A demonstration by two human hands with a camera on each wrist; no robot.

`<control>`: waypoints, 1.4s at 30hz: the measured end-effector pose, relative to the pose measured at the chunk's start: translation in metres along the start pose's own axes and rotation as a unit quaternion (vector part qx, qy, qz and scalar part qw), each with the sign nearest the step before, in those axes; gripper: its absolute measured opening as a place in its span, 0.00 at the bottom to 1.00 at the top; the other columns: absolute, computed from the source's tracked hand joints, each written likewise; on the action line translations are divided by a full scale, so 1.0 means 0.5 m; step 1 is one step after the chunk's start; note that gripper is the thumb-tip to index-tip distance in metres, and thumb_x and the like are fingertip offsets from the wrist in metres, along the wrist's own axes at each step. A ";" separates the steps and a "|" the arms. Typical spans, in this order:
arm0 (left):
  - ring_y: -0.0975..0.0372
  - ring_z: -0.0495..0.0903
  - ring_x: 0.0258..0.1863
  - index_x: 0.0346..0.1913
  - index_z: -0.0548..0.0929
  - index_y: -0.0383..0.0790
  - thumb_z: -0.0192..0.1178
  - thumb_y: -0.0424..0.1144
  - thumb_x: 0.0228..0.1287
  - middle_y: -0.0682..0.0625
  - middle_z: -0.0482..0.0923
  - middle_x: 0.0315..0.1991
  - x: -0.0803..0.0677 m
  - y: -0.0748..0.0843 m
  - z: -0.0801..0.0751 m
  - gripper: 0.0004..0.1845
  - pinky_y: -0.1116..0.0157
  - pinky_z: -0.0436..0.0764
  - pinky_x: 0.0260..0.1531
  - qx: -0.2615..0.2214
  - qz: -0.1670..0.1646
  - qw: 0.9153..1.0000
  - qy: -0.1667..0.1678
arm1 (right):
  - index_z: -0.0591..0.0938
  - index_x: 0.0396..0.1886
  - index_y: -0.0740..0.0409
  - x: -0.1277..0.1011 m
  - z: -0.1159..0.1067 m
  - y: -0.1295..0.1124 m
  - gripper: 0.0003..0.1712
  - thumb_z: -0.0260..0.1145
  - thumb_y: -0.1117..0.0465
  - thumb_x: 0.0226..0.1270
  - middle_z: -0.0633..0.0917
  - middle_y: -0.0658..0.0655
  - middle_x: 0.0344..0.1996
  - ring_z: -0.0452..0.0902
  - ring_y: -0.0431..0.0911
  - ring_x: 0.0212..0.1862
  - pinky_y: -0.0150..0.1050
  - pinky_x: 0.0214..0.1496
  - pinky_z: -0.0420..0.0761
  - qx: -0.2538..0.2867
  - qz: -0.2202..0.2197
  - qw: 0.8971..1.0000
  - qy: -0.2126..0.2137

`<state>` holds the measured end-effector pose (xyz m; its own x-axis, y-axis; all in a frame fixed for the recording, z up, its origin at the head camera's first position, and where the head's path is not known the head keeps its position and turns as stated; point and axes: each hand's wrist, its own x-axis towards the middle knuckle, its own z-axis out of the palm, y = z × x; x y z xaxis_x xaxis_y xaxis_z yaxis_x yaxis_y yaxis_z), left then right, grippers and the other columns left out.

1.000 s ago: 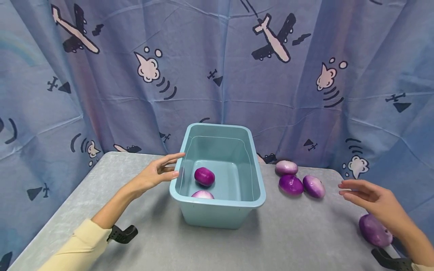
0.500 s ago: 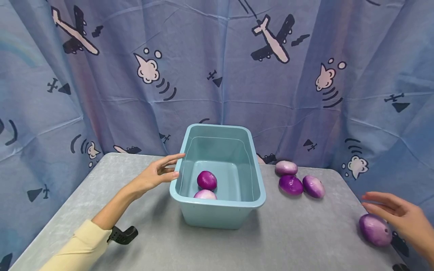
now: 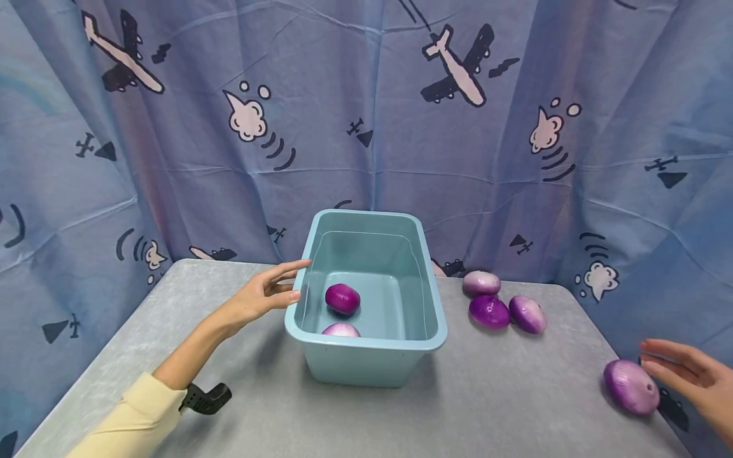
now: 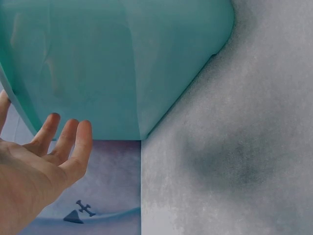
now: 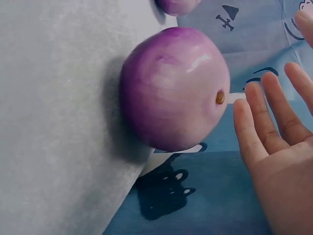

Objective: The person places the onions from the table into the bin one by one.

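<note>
1. Reaching in from the right edge, the right hand [image 3: 687,375] sits just beside the lone onion [image 3: 631,387] at the table's [image 3: 229,420] near right corner, fingers straight and spread, gripping nothing; the right wrist view shows a gap between fingertips [image 5: 249,122] and onion [image 5: 173,88].
2. Left hand [image 3: 260,296] is stretched out flat against the teal bin's [image 3: 372,362] left wall, fingers relaxed and straight, nothing held.
3. Right hand is cut off by the frame edge, so only the fingers and part of the palm show in the head view. The nearer onion in the bin [image 3: 340,329] is half hidden behind the front rim.
4. Count: six onions in all. Two in the bin, including the darker one [image 3: 342,299], three clustered [image 3: 491,310] right of the bin near the curtain [image 3: 366,127], and one by the right hand. One bin.
</note>
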<state>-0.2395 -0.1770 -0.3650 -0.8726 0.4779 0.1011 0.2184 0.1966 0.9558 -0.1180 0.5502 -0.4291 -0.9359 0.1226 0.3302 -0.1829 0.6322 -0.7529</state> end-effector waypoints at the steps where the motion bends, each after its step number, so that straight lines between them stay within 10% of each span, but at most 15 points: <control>1: 0.45 0.68 0.69 0.76 0.68 0.56 0.65 0.46 0.71 0.41 0.62 0.74 0.000 0.000 0.000 0.33 0.47 0.75 0.59 -0.001 0.000 1.000 -0.001 | 0.77 0.61 0.47 -0.002 0.000 -0.001 0.24 0.64 0.74 0.72 0.77 0.27 0.48 0.76 0.21 0.46 0.14 0.41 0.70 0.008 -0.005 1.000 0.002; 24: 0.43 0.66 0.69 0.76 0.69 0.57 0.65 0.45 0.70 0.40 0.60 0.74 -0.001 0.001 0.000 0.32 0.46 0.73 0.61 0.002 -0.003 1.000 0.002 | 0.69 0.71 0.51 -0.043 0.032 -0.043 0.32 0.70 0.53 0.72 0.72 0.36 0.49 0.64 0.22 0.47 0.16 0.38 0.72 -0.063 0.131 0.988 0.044; 29: 0.44 0.66 0.70 0.76 0.69 0.57 0.65 0.45 0.70 0.41 0.60 0.74 -0.001 0.000 -0.001 0.33 0.45 0.73 0.61 0.002 -0.004 1.000 0.001 | 0.61 0.77 0.60 -0.043 0.038 -0.051 0.44 0.68 0.45 0.72 0.67 0.69 0.63 0.62 0.38 0.68 0.16 0.47 0.72 -0.091 0.175 0.980 0.026; 33: 0.44 0.67 0.70 0.76 0.69 0.55 0.65 0.44 0.71 0.41 0.61 0.74 -0.001 -0.001 -0.002 0.33 0.45 0.74 0.60 0.001 0.000 1.000 0.002 | 0.59 0.77 0.66 -0.046 0.047 -0.041 0.46 0.68 0.47 0.72 0.61 0.76 0.67 0.54 0.58 0.75 0.16 0.54 0.67 -0.106 0.149 0.983 0.003; 37: 0.44 0.67 0.69 0.76 0.69 0.54 0.65 0.43 0.70 0.40 0.61 0.74 -0.002 -0.001 -0.001 0.33 0.46 0.74 0.60 -0.002 0.004 1.000 0.002 | 0.57 0.74 0.74 -0.046 0.057 -0.040 0.47 0.70 0.51 0.72 0.60 0.81 0.67 0.52 0.75 0.69 0.47 0.71 0.60 -0.110 0.124 0.986 -0.016; 42: 0.45 0.68 0.69 0.76 0.68 0.52 0.65 0.43 0.70 0.41 0.62 0.73 0.000 0.000 0.000 0.33 0.46 0.74 0.60 -0.006 0.007 1.000 -0.001 | 0.52 0.75 0.77 -0.042 0.063 -0.053 0.53 0.70 0.47 0.70 0.55 0.85 0.67 0.53 0.82 0.64 0.74 0.60 0.60 -0.109 0.162 0.980 -0.038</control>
<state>-0.2394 -0.1769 -0.3650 -0.8684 0.4828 0.1129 0.2247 0.1801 0.9577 -0.1029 0.5065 -0.4340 -0.9552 0.2925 0.0444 0.1888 0.7182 -0.6697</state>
